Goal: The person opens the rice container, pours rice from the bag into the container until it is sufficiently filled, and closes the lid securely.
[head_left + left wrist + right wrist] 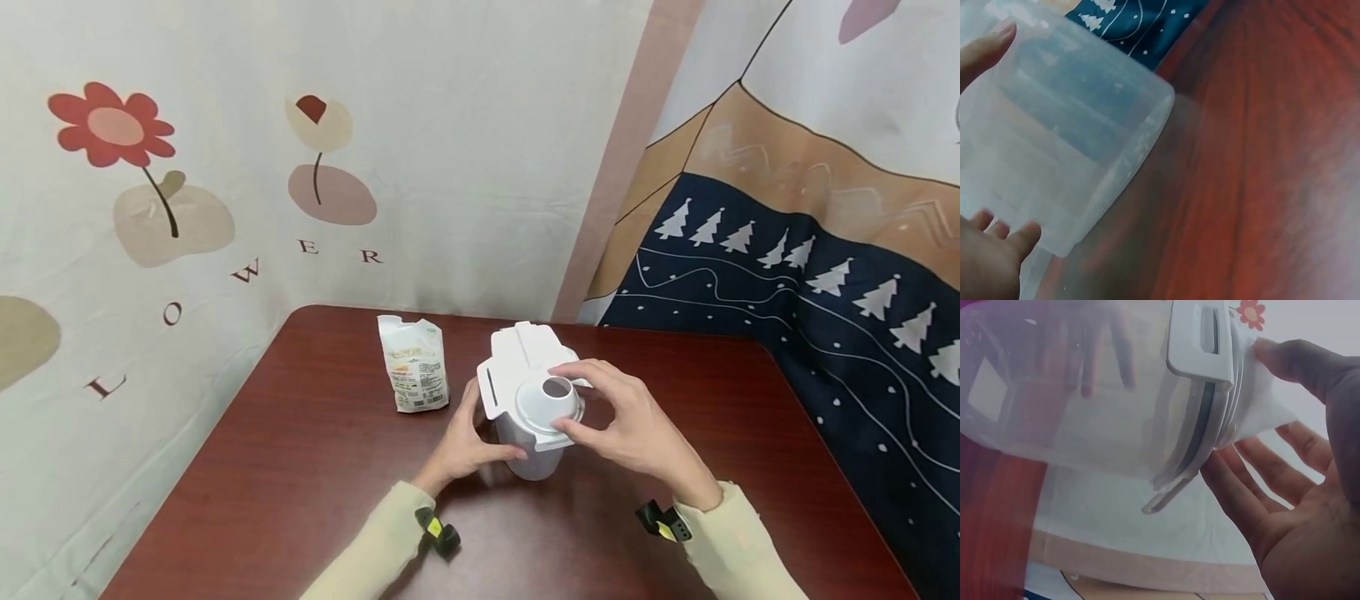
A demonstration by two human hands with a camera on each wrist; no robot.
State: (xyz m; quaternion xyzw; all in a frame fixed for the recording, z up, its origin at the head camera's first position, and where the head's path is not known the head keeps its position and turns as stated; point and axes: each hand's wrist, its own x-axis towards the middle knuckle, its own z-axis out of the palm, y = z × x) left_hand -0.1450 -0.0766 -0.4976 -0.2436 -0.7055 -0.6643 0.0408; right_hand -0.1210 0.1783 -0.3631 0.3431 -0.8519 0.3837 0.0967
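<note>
A translucent plastic storage container (531, 461) with a white lid (519, 350) stands on the table. On the lid's near part sits a round white spout-like cap (536, 408) with a hole in its top. My left hand (467, 444) holds the container's body, thumb at the front and fingers at the left side. In the left wrist view the container wall (1085, 125) looks see-through, with little inside. My right hand (633, 421) grips the cap between thumb and fingers. A white side clip (1200, 340) on the lid shows in the right wrist view.
A white printed bag (415, 367) stands upright to the left of the container. The dark red wooden table (300, 467) reaches back to a printed cloth (465, 150) with flowers and letters. A navy cloth with trees (712, 250) hangs at the right.
</note>
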